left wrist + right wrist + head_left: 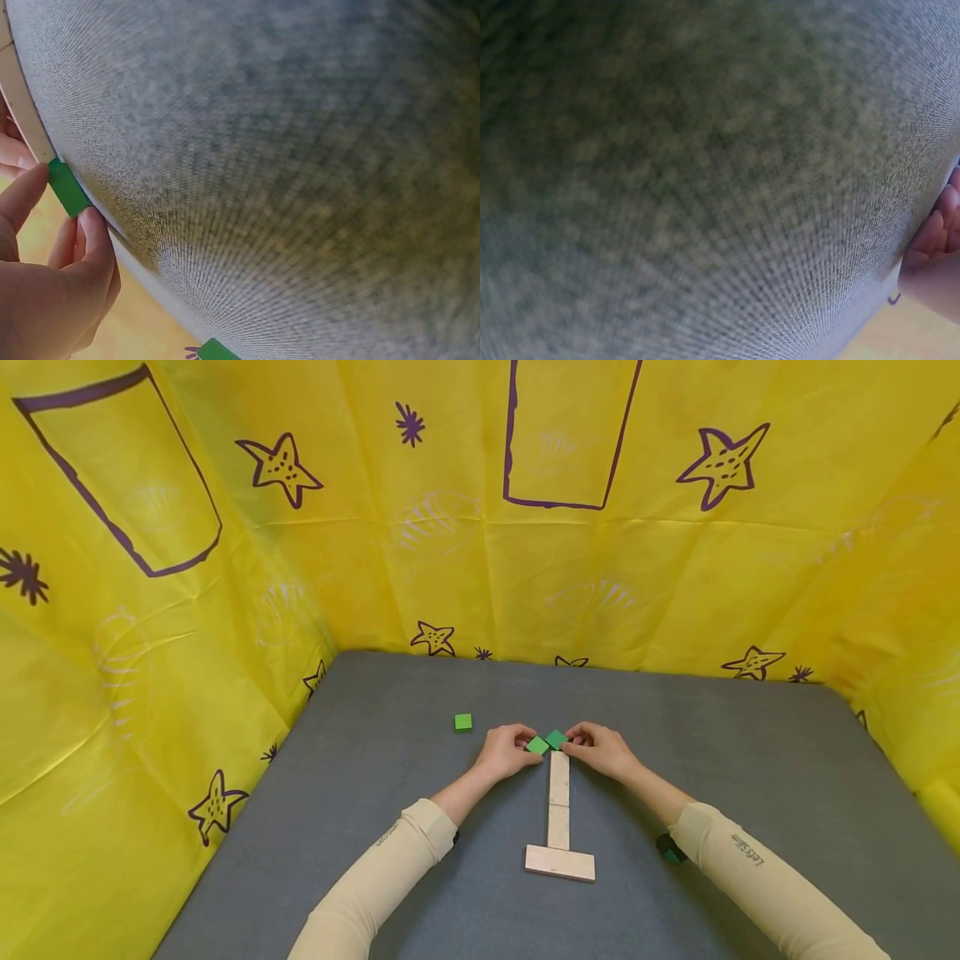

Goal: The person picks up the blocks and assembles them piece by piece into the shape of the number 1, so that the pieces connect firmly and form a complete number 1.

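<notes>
In the head view my left hand point(508, 750) pinches a light green square block point(537, 746) between thumb and fingers. The left wrist view shows the same grip on the green block point(69, 189), at the end of a wooden strip. Opposite, my right hand point(603, 750) holds a darker green block point(557, 739) at its side, corner to corner with the light one. Both blocks sit turned at an angle above the far end of a pale wooden plank point(559, 777). Only part of the right hand point(934, 259) shows in the right wrist view; its block is hidden there.
A second plank point(558, 827) continues the first toward me and meets a crosswise plank point(560, 863). Another green block point(463, 722) lies to the left on the grey table point(360, 743). Yellow patterned cloth point(465, 577) hangs around the back and sides.
</notes>
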`<move>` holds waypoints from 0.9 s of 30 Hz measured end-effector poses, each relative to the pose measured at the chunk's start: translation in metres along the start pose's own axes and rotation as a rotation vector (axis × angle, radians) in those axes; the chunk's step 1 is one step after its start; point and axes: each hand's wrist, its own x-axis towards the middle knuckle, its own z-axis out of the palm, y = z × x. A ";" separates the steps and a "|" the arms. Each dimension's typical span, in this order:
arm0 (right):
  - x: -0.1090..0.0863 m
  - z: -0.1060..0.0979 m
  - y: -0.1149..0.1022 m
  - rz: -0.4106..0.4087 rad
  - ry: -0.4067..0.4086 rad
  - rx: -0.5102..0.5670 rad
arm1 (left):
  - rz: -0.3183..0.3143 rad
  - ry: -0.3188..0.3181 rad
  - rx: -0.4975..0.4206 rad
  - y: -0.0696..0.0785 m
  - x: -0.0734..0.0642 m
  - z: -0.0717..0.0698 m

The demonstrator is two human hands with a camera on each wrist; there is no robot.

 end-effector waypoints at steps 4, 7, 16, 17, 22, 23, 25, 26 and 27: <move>-0.001 0.000 -0.001 0.000 -0.002 0.002 | -0.001 0.004 -0.005 0.000 0.000 0.000; -0.001 0.000 -0.001 -0.001 -0.003 0.002 | 0.001 0.008 -0.008 0.000 0.000 0.001; -0.001 -0.001 -0.002 -0.004 -0.012 0.013 | 0.009 0.006 -0.011 -0.002 0.002 0.004; -0.001 -0.001 -0.002 -0.005 -0.012 0.013 | 0.012 0.007 -0.012 -0.002 0.002 0.004; -0.001 -0.001 -0.001 -0.003 -0.013 0.010 | 0.011 0.009 -0.018 -0.002 0.002 0.004; -0.001 -0.001 -0.001 -0.002 -0.014 0.010 | 0.012 0.010 -0.018 -0.002 0.002 0.004; -0.001 -0.002 -0.001 0.001 -0.014 0.011 | 0.011 0.009 -0.016 -0.003 0.002 0.005; -0.001 -0.002 -0.002 0.001 -0.013 0.012 | 0.011 0.008 -0.016 -0.003 0.002 0.005; -0.001 -0.002 -0.002 0.002 -0.014 0.012 | 0.010 0.008 -0.015 -0.003 0.002 0.005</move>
